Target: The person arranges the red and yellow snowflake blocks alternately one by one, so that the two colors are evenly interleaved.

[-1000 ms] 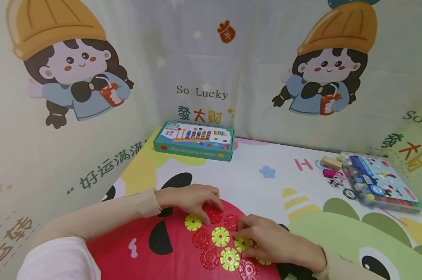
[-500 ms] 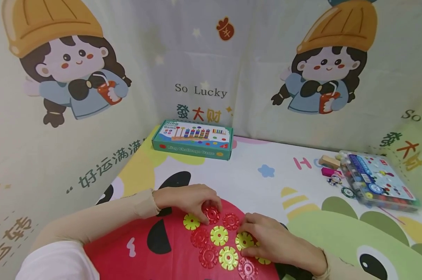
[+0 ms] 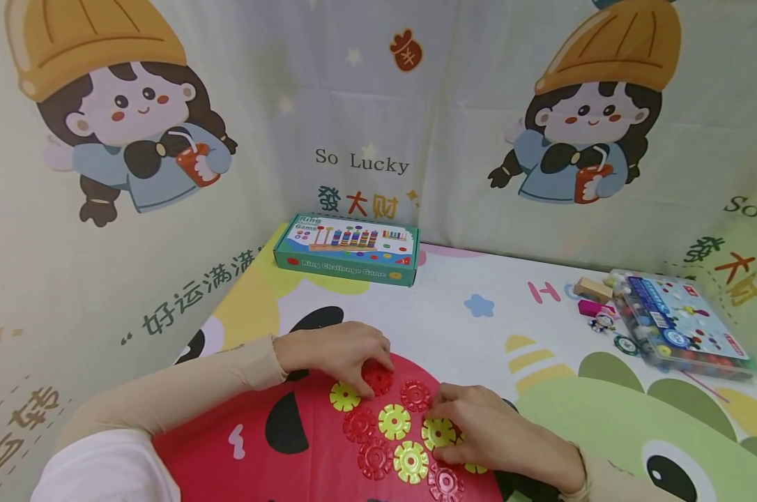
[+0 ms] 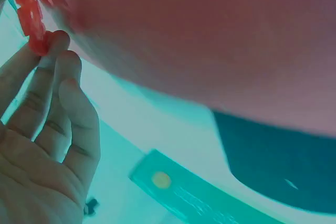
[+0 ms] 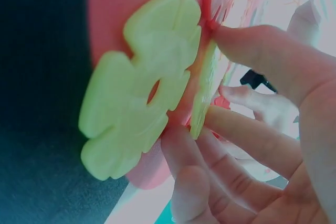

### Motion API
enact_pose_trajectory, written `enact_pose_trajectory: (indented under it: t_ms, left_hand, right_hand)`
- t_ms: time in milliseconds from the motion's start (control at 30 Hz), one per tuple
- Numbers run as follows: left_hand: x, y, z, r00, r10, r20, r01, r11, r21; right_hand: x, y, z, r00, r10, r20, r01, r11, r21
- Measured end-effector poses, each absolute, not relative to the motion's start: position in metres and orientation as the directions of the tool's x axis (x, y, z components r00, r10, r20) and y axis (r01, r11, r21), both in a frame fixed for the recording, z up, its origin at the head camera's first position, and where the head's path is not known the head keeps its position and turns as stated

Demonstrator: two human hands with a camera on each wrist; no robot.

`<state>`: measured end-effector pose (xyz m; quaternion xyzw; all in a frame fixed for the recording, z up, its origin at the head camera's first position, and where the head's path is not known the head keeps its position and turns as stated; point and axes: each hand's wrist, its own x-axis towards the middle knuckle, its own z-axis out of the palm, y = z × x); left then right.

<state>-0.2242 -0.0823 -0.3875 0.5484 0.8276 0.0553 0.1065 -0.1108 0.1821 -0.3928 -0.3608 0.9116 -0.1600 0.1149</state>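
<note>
My left hand pinches a red notched plastic disc between thumb and fingers, at the far edge of the disc group. In the left wrist view that red disc is at the fingertips. My right hand holds a yellow notched disc by its rim; in the right wrist view this yellow disc appears nearly edge-on between thumb and fingers. Another yellow disc lies beside the fingers there. Between the hands lie a yellow disc and a red disc.
More discs lie nearer, including a red disc and a yellow disc. A green game box stands at the back. At the right are a clear bead case, a wooden block and a small figure.
The red disc in my left hand has shifted slightly away and to the left. The right hand's yellow disc has moved slightly right and shows more fully.
</note>
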Motion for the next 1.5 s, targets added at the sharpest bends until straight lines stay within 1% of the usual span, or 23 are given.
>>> enact_pose_trajectory:
  t_ms: [67,133,200,267,367,433,500,600,700,833,1033,1167,1233,1333,1433,1500]
  left_hand:
    - [-0.233,-0.092,-0.386,-0.407,0.909,-0.09,0.889,0.417,0.19]
    - [-0.247,-0.108,-0.387,-0.466,0.883,-0.053,0.861,0.466,0.204]
    - [-0.266,-0.128,-0.388,-0.549,0.836,-0.016,0.81,0.537,0.235]
    - [-0.284,-0.151,-0.391,-0.647,0.763,0.003,0.733,0.62,0.279]
    - [-0.306,-0.182,-0.395,-0.756,0.655,0.002,0.622,0.717,0.313]
    - [-0.315,-0.199,-0.396,-0.804,0.595,-0.009,0.564,0.767,0.308]
    - [-0.321,-0.212,-0.398,-0.829,0.558,-0.018,0.53,0.797,0.289]
    - [-0.323,-0.224,-0.4,-0.852,0.522,-0.044,0.493,0.828,0.267]
    - [-0.323,-0.228,-0.401,-0.867,0.494,-0.069,0.457,0.842,0.287]
    - [-0.323,-0.226,-0.401,-0.879,0.471,-0.077,0.43,0.851,0.301]
    - [-0.321,-0.222,-0.402,-0.882,0.466,-0.076,0.43,0.859,0.279]
    - [-0.32,-0.22,-0.401,-0.88,0.469,-0.072,0.436,0.86,0.266]
    - [-0.32,-0.219,-0.4,-0.88,0.469,-0.078,0.435,0.861,0.265]
    - [-0.32,-0.217,-0.399,-0.882,0.464,-0.082,0.431,0.864,0.26]
    - [-0.321,-0.215,-0.398,-0.887,0.455,-0.082,0.421,0.868,0.264]
    - [-0.323,-0.215,-0.398,-0.885,0.459,-0.076,0.425,0.864,0.27]
  right_hand:
    - [-0.111,0.181,-0.393,-0.711,-0.696,-0.098,-0.615,0.684,-0.392]
    - [-0.111,0.181,-0.393,-0.709,-0.698,-0.1,-0.611,0.678,-0.409]
    - [-0.112,0.181,-0.393,-0.702,-0.704,-0.103,-0.609,0.67,-0.425]
    - [-0.112,0.181,-0.393,-0.691,-0.715,-0.108,-0.611,0.658,-0.44]
    - [-0.114,0.183,-0.391,-0.668,-0.734,-0.126,-0.607,0.635,-0.477]
    - [-0.115,0.184,-0.39,-0.652,-0.745,-0.137,-0.606,0.622,-0.497]
    - [-0.116,0.186,-0.389,-0.642,-0.752,-0.149,-0.601,0.615,-0.511]
    - [-0.116,0.186,-0.388,-0.636,-0.755,-0.162,-0.596,0.613,-0.518]
    - [-0.116,0.185,-0.389,-0.642,-0.75,-0.159,-0.593,0.618,-0.517]
    - [-0.117,0.183,-0.39,-0.651,-0.749,-0.122,-0.615,0.615,-0.495]
    - [-0.119,0.181,-0.391,-0.657,-0.748,-0.096,-0.629,0.614,-0.477]
    - [-0.127,0.181,-0.387,-0.684,-0.723,-0.096,-0.599,0.632,-0.492]
    - [-0.136,0.18,-0.383,-0.704,-0.706,-0.079,-0.582,0.637,-0.505]
    - [-0.16,0.172,-0.377,-0.729,-0.685,-0.01,-0.582,0.628,-0.517]
    - [-0.195,0.153,-0.373,-0.73,-0.679,0.078,-0.614,0.602,-0.51]
    - [-0.22,0.134,-0.372,-0.722,-0.679,0.128,-0.644,0.594,-0.483]
